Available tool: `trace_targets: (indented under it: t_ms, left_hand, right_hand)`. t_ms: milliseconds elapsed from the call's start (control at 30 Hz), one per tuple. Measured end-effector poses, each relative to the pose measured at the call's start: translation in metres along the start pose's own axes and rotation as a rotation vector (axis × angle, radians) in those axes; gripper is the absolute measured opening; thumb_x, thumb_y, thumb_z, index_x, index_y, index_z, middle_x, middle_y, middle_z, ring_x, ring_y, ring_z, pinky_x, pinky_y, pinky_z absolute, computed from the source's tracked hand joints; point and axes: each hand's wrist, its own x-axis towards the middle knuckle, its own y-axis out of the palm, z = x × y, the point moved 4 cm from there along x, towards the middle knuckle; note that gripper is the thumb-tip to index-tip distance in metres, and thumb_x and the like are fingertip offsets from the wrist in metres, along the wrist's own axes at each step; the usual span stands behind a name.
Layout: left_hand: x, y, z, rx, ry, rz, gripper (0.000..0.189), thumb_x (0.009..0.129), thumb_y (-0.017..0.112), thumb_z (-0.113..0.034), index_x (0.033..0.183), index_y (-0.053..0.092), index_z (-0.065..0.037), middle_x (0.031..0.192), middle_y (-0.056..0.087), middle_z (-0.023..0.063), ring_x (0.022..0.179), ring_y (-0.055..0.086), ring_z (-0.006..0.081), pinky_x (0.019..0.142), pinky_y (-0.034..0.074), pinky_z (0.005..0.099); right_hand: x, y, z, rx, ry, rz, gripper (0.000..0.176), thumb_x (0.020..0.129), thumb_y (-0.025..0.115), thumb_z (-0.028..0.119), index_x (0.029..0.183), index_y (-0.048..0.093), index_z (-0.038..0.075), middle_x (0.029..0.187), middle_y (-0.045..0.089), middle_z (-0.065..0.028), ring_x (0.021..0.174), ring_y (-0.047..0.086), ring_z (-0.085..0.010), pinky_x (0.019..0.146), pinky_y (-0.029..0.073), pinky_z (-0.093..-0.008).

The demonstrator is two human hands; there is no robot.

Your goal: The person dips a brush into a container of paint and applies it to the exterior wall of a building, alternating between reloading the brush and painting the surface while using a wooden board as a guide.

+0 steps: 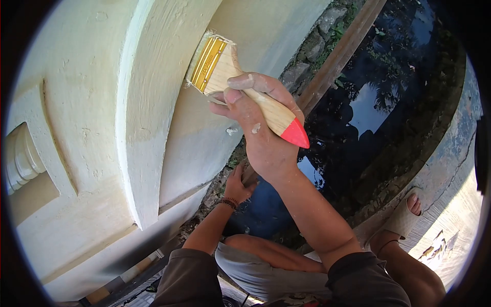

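Note:
My right hand (258, 128), flecked with paint, grips a wooden paintbrush (240, 82) with a gold ferrule and a red handle tip. Its bristles press against a raised moulding (153, 102) of a cream-painted wall (76, 128). My left hand (239, 185), with a dark bracelet at the wrist, rests lower down on a wooden plank (332, 64) that runs along the foot of the wall; its fingers are partly hidden behind my right wrist.
A dark pool of water (358, 123) reflecting trees and sky lies to the right, ringed by a curved concrete edge (440, 174). Mossy stones (312, 51) line the wall's base. My knee and sandalled foot (404, 215) rest on the concrete rim. A baluster (20, 158) shows at left.

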Motion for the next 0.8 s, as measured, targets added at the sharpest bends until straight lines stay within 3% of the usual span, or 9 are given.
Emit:
trace_targets:
  t_ms: [67,233,300,400,533,600,700,733,800]
  left_hand:
    - [0.011,-0.026,-0.027,-0.147,-0.255,0.020,0.077,0.069,0.080,-0.020,0.136,0.043,-0.006,0.117,0.059,0.0222,0.105,0.061,0.0394,0.088,0.052,0.0459]
    - [0.010,-0.029,-0.031,-0.133,-0.259,0.014,0.080,0.068,0.081,-0.020,0.137,0.043,-0.007,0.117,0.059,0.0213,0.103,0.062,0.0388,0.088,0.052,0.0457]
    - [0.012,-0.031,-0.033,-0.136,-0.257,0.018,0.079,0.068,0.081,-0.020,0.136,0.043,-0.007,0.116,0.059,0.0212,0.102,0.062,0.0384,0.087,0.053,0.0455]
    - [0.011,-0.027,-0.029,-0.166,-0.273,0.010,0.083,0.067,0.082,-0.018,0.138,0.041,-0.007,0.117,0.060,0.0227,0.104,0.061,0.0399,0.091,0.050,0.0457]
    - [0.011,-0.026,-0.028,-0.140,-0.245,-0.005,0.079,0.069,0.081,-0.020,0.136,0.043,-0.007,0.115,0.059,0.0210,0.100,0.063,0.0376,0.086,0.053,0.0452]
    - [0.011,-0.027,-0.028,-0.164,-0.240,0.002,0.079,0.069,0.081,-0.020,0.137,0.043,-0.007,0.114,0.060,0.0216,0.100,0.063,0.0381,0.086,0.053,0.0456]
    - [0.011,-0.027,-0.028,-0.157,-0.255,0.000,0.079,0.068,0.081,-0.020,0.137,0.043,-0.007,0.113,0.060,0.0225,0.099,0.063,0.0385,0.085,0.053,0.0458]
    - [0.009,-0.028,-0.029,-0.158,-0.256,-0.001,0.079,0.068,0.081,-0.020,0.137,0.043,-0.007,0.113,0.060,0.0225,0.099,0.063,0.0385,0.085,0.053,0.0458]
    - [0.011,-0.029,-0.030,-0.136,-0.229,-0.006,0.081,0.069,0.081,-0.020,0.138,0.042,-0.007,0.114,0.060,0.0228,0.098,0.064,0.0388,0.085,0.053,0.0458]
  right_hand:
    - [0.014,-0.031,-0.019,0.049,-0.010,0.001,0.013,0.093,0.058,0.002,0.105,0.062,0.000,0.105,0.063,-0.0089,0.093,0.064,-0.0150,0.085,0.059,-0.0340]
    - [0.032,-0.115,-0.064,-0.169,0.007,-0.343,0.011,0.091,0.060,0.001,0.101,0.063,0.000,0.101,0.064,-0.0097,0.091,0.064,-0.0157,0.080,0.058,-0.0334]
    - [0.039,-0.129,-0.063,-0.585,-0.064,-0.463,0.012,0.089,0.061,0.001,0.100,0.063,-0.001,0.098,0.064,-0.0104,0.089,0.064,-0.0148,0.073,0.056,-0.0318]
    - [0.057,-0.124,-0.067,-0.814,-0.217,-0.348,0.018,0.090,0.059,-0.003,0.108,0.062,0.000,0.106,0.061,-0.0107,0.093,0.063,-0.0168,0.082,0.060,-0.0360]
    - [0.044,-0.051,-0.029,-0.744,-0.282,-0.132,0.017,0.091,0.059,-0.001,0.108,0.061,-0.001,0.108,0.061,-0.0121,0.094,0.063,-0.0173,0.083,0.060,-0.0362]
    - [0.024,-0.025,-0.007,-0.250,-0.049,-0.012,0.016,0.093,0.058,0.001,0.108,0.060,-0.002,0.107,0.061,-0.0139,0.094,0.064,-0.0190,0.083,0.060,-0.0372]
    - [0.022,-0.038,-0.002,0.017,-0.030,-0.119,0.014,0.091,0.060,0.003,0.104,0.063,0.002,0.104,0.062,-0.0104,0.093,0.065,-0.0192,0.084,0.060,-0.0356]
    - [0.028,-0.056,-0.015,0.017,-0.029,-0.118,0.014,0.091,0.060,0.003,0.104,0.063,0.002,0.104,0.062,-0.0104,0.093,0.065,-0.0192,0.084,0.060,-0.0356]
    - [0.048,-0.110,-0.052,-0.077,-0.002,-0.335,0.018,0.091,0.059,0.001,0.108,0.062,0.003,0.107,0.062,-0.0108,0.092,0.065,-0.0196,0.083,0.060,-0.0346]
